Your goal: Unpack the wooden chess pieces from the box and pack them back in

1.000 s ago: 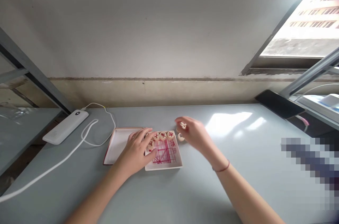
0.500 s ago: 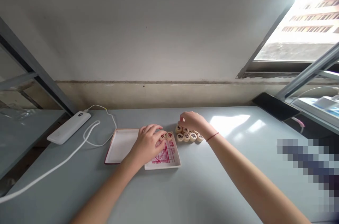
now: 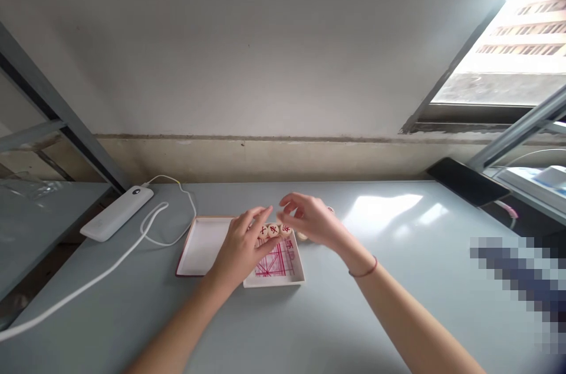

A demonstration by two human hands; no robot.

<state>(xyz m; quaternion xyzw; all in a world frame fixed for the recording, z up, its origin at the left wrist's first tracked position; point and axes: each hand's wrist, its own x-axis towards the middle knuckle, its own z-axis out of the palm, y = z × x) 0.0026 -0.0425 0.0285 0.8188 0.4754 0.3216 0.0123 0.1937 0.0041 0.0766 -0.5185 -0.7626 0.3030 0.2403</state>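
Note:
Round wooden xiangqi pieces (image 3: 273, 230) with red characters form a row at the far end of a shallow white box (image 3: 274, 284), whose floor shows a pink-lined board sheet. My left hand (image 3: 241, 241) lies over the box's left side, thumb and fingers spread around the row's left end. My right hand (image 3: 312, 219) hovers at the row's right end, fingers loosely bent and apart, with no piece visible in it. More pieces (image 3: 302, 236) stand on the desk right of the box, mostly hidden behind my right hand. The open lid (image 3: 206, 244) is on the left.
A white power bank (image 3: 117, 213) with a white cable (image 3: 110, 268) lies at the left of the grey desk (image 3: 309, 327). A black flat device (image 3: 467, 181) rests at the far right. Metal frames flank both sides, and a wall rises behind.
My right hand has moved left from the pieces on the desk to the row in the box. The row now shows one more red piece. My left hand has stayed about in place.

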